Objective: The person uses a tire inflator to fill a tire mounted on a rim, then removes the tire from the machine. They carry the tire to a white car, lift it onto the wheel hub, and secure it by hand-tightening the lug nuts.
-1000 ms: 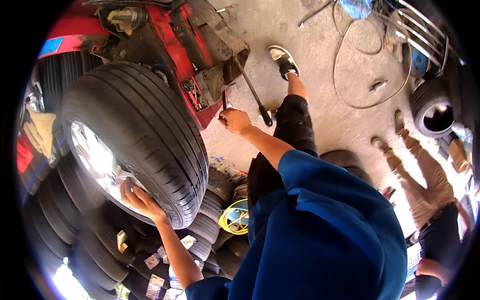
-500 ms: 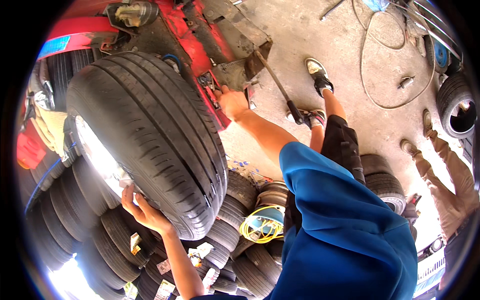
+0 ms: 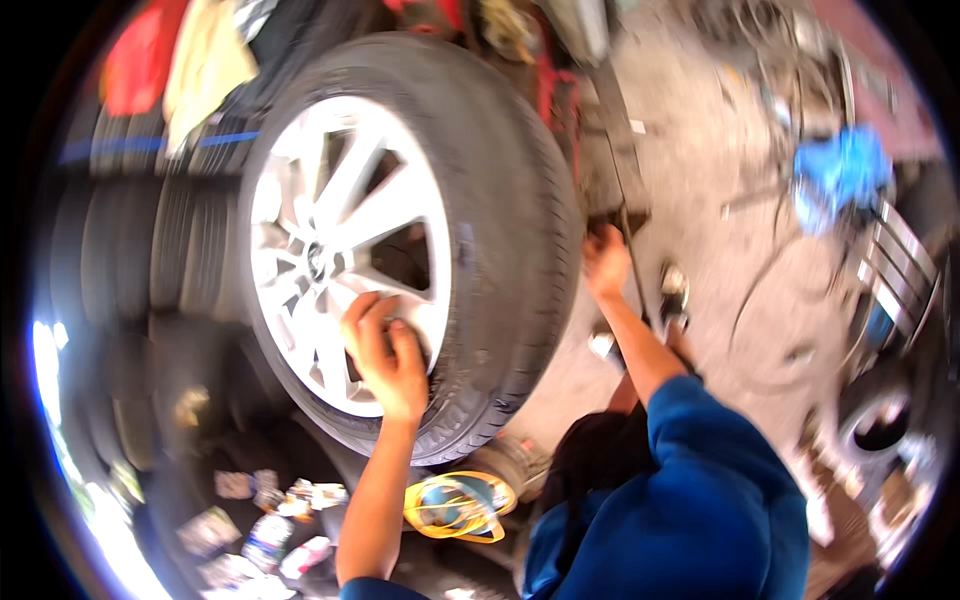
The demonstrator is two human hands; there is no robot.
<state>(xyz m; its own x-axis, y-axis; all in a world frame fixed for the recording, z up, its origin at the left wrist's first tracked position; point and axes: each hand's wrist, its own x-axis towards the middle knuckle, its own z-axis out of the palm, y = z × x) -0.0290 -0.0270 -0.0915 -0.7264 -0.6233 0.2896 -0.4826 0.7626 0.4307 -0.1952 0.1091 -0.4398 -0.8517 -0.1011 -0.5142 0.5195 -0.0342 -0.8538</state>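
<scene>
A large car wheel [image 3: 520, 200], a black tyre on a silver multi-spoke rim, stands upright before me. My left hand [image 3: 388, 365] lies on the rim's near lower part, its fingers bent over a spoke and the rim edge. Beyond the tyre's right side is my right hand [image 3: 606, 265], blurred, with its fingers curled in; what they hold, if anything, I cannot make out. It is close to the dark metal end of the red machine [image 3: 562, 110], which the tyre partly hides.
Stacked tyres [image 3: 140, 230] fill the left side. A coil of yellow cable [image 3: 460, 507] lies below the wheel. Litter and packets [image 3: 265, 540] are at the lower left. On the right are a blue plastic bag [image 3: 840, 175], a loose tyre [image 3: 875, 415] and another person's legs [image 3: 835, 500].
My view has swung left, so the rim's face now shows. My left hand has shifted from the rim's edge onto its spokes. My right hand has drawn away from the red machine's tray.
</scene>
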